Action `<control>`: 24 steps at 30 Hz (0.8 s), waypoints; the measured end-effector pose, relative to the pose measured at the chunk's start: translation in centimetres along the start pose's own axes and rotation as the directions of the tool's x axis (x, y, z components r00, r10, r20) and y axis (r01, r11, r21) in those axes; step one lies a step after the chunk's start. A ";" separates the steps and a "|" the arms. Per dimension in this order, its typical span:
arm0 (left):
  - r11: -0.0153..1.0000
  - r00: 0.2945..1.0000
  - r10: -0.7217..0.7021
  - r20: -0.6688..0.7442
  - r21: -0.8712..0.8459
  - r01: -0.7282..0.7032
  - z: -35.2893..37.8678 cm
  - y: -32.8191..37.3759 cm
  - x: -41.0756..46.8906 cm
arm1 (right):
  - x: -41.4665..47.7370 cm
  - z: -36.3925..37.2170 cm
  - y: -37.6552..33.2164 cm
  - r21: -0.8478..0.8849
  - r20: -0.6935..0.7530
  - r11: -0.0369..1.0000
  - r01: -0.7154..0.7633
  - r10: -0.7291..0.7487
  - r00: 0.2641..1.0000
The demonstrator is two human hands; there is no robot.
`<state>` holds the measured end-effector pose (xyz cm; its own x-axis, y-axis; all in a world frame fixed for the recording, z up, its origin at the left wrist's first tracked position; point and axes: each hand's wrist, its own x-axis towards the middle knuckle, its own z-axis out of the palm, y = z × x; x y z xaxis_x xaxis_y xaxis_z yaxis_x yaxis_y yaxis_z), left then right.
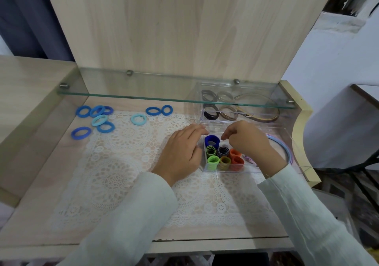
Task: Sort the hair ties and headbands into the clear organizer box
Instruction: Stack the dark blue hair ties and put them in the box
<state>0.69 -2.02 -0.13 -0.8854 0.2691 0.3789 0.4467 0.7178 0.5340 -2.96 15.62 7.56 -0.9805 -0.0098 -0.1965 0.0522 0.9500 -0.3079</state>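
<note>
Nearby: round blue hair ties [132, 119], white lace mat [123, 173].

Soft, even, slightly cool light for us here, nothing harsh. We only see faint shadows on the lace mat [127, 183], mild sheen along the glass shelf [143, 98], tiny highlights on the clear organizer box [253, 168]. The wide lens bows the counter [41, 224] edges, and the corners go soft and dim.
</note>
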 end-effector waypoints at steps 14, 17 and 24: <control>1.000 1.000 -0.016 -0.011 -0.003 0.016 0.1 0.0 0.0 | -0.3 0.8 -0.9 -0.100 0.017 0.995 -0.010 0.012 1.000; 1.000 1.000 -0.026 -0.007 0.002 0.026 0.0 0.1 0.0 | -0.4 0.7 -1.0 -0.122 0.019 0.992 -0.024 0.027 0.999; 0.999 0.999 -0.040 -0.003 0.007 0.040 0.1 0.0 0.0 | -0.9 0.7 -1.8 -0.212 0.013 0.977 -0.027 0.030 0.999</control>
<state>0.65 -1.97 -0.26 -0.9021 0.2386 0.3597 0.4103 0.7327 0.5429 -2.08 13.70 7.64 -0.9759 0.0147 -0.2178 0.0369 0.9945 -0.0981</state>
